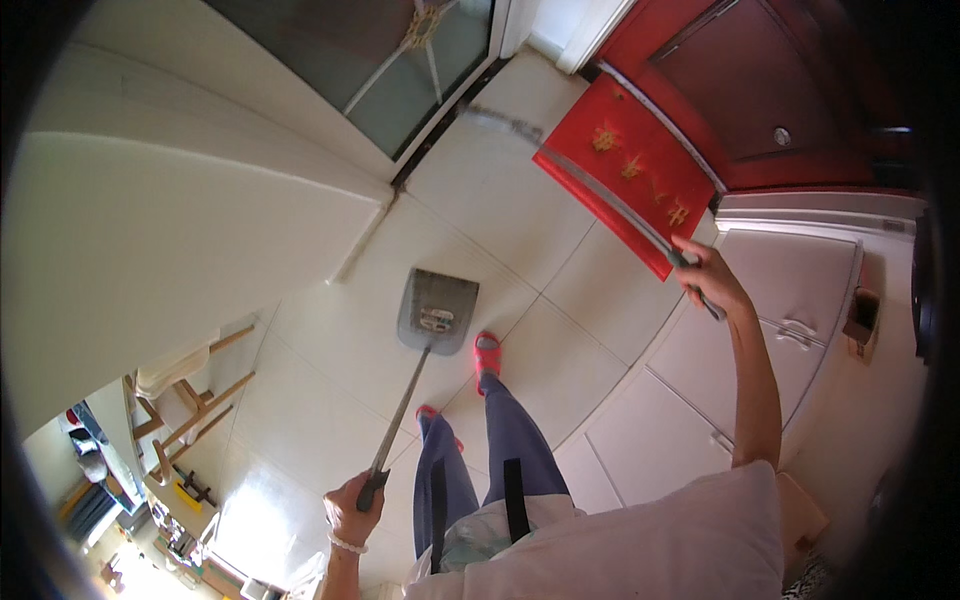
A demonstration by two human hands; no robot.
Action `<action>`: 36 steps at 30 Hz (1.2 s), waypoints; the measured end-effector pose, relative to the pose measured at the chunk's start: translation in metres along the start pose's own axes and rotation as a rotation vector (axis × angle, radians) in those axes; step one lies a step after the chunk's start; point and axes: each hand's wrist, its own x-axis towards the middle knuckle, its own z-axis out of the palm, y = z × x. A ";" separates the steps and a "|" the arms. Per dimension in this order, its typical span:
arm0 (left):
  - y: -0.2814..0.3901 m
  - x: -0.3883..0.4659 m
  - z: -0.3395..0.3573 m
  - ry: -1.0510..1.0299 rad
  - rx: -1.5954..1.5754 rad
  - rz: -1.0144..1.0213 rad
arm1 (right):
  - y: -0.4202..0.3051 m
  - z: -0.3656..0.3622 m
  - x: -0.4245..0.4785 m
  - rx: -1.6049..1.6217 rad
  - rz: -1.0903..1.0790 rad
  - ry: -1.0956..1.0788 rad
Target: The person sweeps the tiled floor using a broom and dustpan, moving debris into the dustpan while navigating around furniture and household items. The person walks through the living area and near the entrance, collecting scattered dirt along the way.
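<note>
My left hand (355, 508), with a beaded bracelet at the wrist, is closed around the handle of a long-handled grey dustpan (438, 311). The pan lies on the tiles just ahead of my pink slippers (487, 354). At the right, my right hand (709, 279) grips the green handle end of a broom (615, 202). Its shaft crosses over a red doormat (637, 161) towards the upper left. The blurred broom head is over the tiles near the glass door's track; whether it touches the floor I cannot tell.
A red door (750, 82) stands beyond the mat. White cabinets (690, 375) line the right side. A glass sliding door (420, 67) is at the top, with a white wall (187, 240) to the left. A wooden chair (195, 412) stands at the lower left.
</note>
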 end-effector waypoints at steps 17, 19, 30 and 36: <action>0.002 0.004 -0.002 0.022 0.004 0.016 | 0.071 0.157 0.030 -0.269 -0.038 -0.119; 0.005 0.004 -0.003 0.029 0.026 0.033 | 0.076 0.159 0.001 -0.300 -0.034 -0.190; 0.003 0.000 -0.002 0.034 0.016 0.045 | 0.058 0.089 -0.094 -0.463 -0.020 -0.271; 0.003 -0.003 -0.001 0.045 0.010 0.029 | 0.052 0.049 -0.122 -0.237 0.060 -0.115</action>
